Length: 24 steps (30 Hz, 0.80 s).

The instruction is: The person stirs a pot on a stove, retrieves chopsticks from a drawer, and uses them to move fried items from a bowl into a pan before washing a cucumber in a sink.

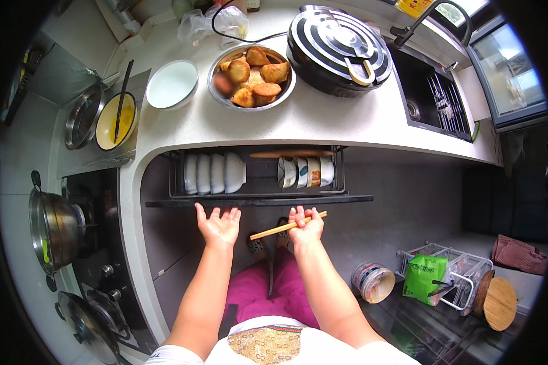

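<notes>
On the left, a white bowl (172,84) sits ready on the counter (182,125), and here's the left hand (218,228), palm up, fingers loosely spread, gripping nothing at the open drawer's (259,201) edge, contact hard to call, with 4 white bowls (234,173) racked inside. Mid-counter, browned food pieces (275,73) lie in a steel bowl (231,104), so the cooking looks done; rightward, the right hand (307,228) curls closed around light chopsticks (265,233), apparently picked out already, while the drawer isn't yet closed.

Kitchen; black sink (421,85); hob (108,207) with pot (58,228); bowls (233,173) in drawer (259,202)
</notes>
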Tool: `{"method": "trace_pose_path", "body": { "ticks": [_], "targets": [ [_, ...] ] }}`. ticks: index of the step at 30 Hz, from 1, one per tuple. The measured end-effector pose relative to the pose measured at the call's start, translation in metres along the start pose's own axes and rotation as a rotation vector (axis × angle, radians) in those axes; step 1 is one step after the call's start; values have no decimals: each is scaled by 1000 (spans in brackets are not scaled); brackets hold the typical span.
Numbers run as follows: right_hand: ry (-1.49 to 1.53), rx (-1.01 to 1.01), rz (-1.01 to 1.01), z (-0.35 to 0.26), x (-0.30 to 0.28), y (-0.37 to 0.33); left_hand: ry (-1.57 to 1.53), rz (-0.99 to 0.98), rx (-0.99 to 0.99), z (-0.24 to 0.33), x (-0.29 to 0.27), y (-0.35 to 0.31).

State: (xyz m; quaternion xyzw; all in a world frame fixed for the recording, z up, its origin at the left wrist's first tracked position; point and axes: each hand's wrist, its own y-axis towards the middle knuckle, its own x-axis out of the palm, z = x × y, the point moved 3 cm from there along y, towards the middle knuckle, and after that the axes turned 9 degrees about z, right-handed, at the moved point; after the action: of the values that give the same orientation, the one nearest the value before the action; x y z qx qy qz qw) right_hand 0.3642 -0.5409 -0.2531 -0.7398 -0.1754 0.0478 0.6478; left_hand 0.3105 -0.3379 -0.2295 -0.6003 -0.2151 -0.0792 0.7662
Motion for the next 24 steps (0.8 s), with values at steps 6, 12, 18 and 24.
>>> {"method": "trace_pose_path", "body": {
  "ticks": [6,12,18,24],
  "targets": [
    [-27,19,-172,-4,54,23,-5,-127,9,4,44,35],
    [-16,44,-269,-3,118,34,-1,-271,27,6,100,59],
    [-6,102,-351,-7,158,41,13,-329,31,7,139,73],
    [-4,36,-216,-14,146,46,-41,-362,105,0,156,77]
  ]
}}
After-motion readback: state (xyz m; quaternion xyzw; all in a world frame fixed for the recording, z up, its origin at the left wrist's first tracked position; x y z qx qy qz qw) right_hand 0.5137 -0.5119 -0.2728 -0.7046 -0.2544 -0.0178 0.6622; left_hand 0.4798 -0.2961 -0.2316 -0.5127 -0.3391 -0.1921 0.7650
